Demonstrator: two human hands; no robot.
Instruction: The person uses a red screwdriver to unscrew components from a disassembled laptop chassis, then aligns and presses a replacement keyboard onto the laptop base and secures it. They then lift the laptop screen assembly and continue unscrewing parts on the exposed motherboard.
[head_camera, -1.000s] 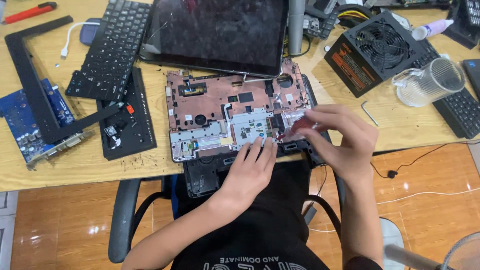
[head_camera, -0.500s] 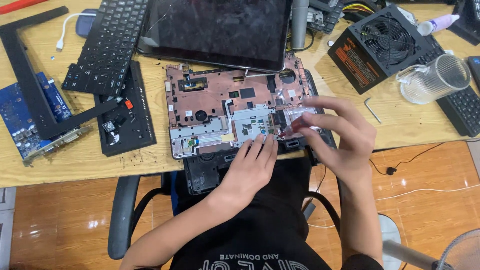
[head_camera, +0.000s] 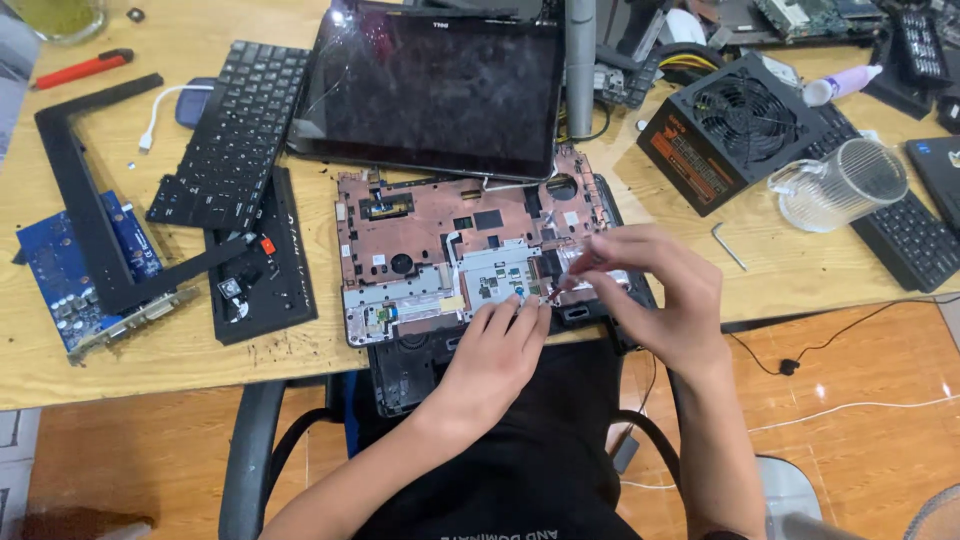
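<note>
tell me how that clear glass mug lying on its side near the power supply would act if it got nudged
The clear glass mug lies on its side on the wooden table, so it would probably roll, though its handle may stop it. Being glass, it looks fragile and likely slippery.

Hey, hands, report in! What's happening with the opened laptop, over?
Left hand pressing flat on laptop base. Right hand pinching a thin tool at the board. Nothing blocking.
</note>
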